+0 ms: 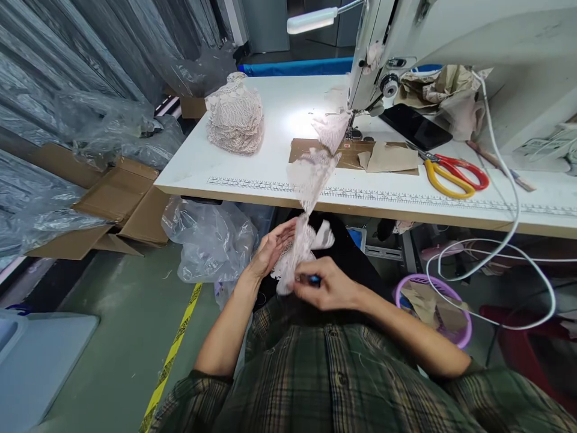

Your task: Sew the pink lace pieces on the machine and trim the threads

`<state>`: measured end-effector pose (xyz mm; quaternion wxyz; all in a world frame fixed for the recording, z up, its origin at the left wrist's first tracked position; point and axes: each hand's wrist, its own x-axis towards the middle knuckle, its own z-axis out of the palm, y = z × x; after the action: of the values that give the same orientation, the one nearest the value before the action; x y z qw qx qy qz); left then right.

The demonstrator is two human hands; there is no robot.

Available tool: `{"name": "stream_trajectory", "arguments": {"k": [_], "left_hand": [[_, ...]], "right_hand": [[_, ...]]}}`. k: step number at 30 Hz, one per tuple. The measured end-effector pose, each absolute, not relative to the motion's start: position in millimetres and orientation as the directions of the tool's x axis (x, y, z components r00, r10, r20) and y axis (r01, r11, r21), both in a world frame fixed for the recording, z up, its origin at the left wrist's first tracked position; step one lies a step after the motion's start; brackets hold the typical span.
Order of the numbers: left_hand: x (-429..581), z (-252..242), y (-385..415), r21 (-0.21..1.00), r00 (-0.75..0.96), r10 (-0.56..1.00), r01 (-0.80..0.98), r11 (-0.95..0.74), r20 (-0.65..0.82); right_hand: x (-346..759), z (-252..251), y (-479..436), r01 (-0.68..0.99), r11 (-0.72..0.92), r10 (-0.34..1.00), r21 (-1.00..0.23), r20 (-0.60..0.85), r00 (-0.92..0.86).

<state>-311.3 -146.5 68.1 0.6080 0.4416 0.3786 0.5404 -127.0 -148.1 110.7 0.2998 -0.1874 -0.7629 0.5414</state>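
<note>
Over my lap, my left hand (pixel 273 249) holds a pale pink lace strip (pixel 297 252), its fingers partly hidden behind the fabric. Close beside the lace, my right hand (pixel 327 284) is closed round a small dark-and-blue tool (pixel 312 279); most of it is covered by the fingers, so its kind cannot be made out. From my hands the lace runs up over the table edge in a chain of pieces (pixel 315 171) to the needle area of the sewing machine (pixel 354 126).
A stack of lace pieces (pixel 237 117) stands on the white table (pixel 189 171). Red-and-yellow scissors (pixel 453 174), a black phone (pixel 415 126) and cardboard (pixel 392 157) lie near the machine. A white cable (pixel 514 204) loops over the right edge, above a purple basket (pixel 466 331). Left are open boxes (pixel 117 198).
</note>
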Motion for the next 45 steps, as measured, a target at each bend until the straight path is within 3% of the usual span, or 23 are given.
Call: {"name": "stream_trajectory", "arguments": {"k": [2,5,9,12,17,20,26,31,40,45], "left_hand": [[-304.3,76.9,-146.6,0.897,0.198,0.98,-0.436,0.079,0.009],[-296.7,82.4,-150.1,0.862,0.338,0.941,-0.47,0.19,-0.023],[-296.6,83.8,-158.7,0.891,0.436,0.889,-0.337,0.303,-0.138],[-300.4,89.2,-164.3,0.931,0.366,0.906,-0.207,0.302,-0.213],[-304.2,102.3,-169.3,0.962,0.234,0.946,-0.101,0.255,-0.226],[-305.2,105.6,-171.0,0.969,0.204,0.951,-0.038,0.243,-0.231],[-304.1,106.0,-171.8,0.977,0.189,0.959,0.015,0.213,-0.212],[-301.9,106.4,-172.2,0.977,0.164,0.965,-0.014,0.211,-0.206],[-300.2,107.9,-172.1,0.974,0.142,0.964,-0.013,0.227,-0.223],[-302.1,103.9,-170.5,0.974,0.143,0.963,0.038,0.225,-0.228]], "right_hand": [[-122.5,111.1,-162.3,-0.107,0.34,0.446,-0.934,0.261,-0.856],[-115.8,112.7,-174.3,-0.15,0.332,0.261,-0.931,0.243,-0.934],[-103.8,119.2,-175.9,-0.144,0.31,0.186,-0.94,0.209,-0.96],[-93.2,122.0,-168.7,-0.058,0.28,0.278,-0.958,0.138,-0.95],[-84.4,109.7,-145.8,0.215,0.226,0.655,-0.95,-0.015,-0.755],[-88.6,99.4,-135.1,0.321,0.206,0.753,-0.924,-0.06,-0.656],[-107.2,94.4,-128.2,0.303,0.26,0.73,-0.917,-0.018,-0.683],[-113.6,92.1,-129.6,0.341,0.239,0.819,-0.909,0.0,-0.574],[-112.5,89.3,-133.7,0.326,0.284,0.794,-0.902,0.03,-0.607],[-115.9,78.0,-138.3,0.252,0.21,0.801,-0.945,0.018,-0.599]]}}
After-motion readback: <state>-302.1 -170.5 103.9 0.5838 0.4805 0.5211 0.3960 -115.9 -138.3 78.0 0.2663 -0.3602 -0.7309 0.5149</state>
